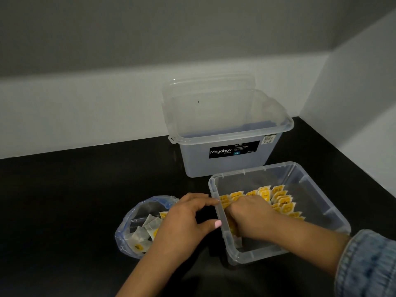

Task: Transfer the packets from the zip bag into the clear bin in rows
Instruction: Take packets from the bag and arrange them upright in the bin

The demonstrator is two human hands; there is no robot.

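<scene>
Counter (75,211): bears all items, walled behind and to the right. Clear bin (334,213): near right; holds packets (280,200) standing in rows along its left and far side. Zip bag (137,228): left of the clear bin, apart from it; holds loose packets. Storage box (227,163): behind the clear bin, against the back wall. Lid (192,88): upright behind the storage box. Left hand (188,221): between zip bag and clear bin, fingertips at the bin's left rim. Right hand (250,213): inside the clear bin, on the packets.

surface: flat matte black countertop (75,200) | walls: 2 plain white painted walls (85,108) meeting at right corner | light: dim
</scene>
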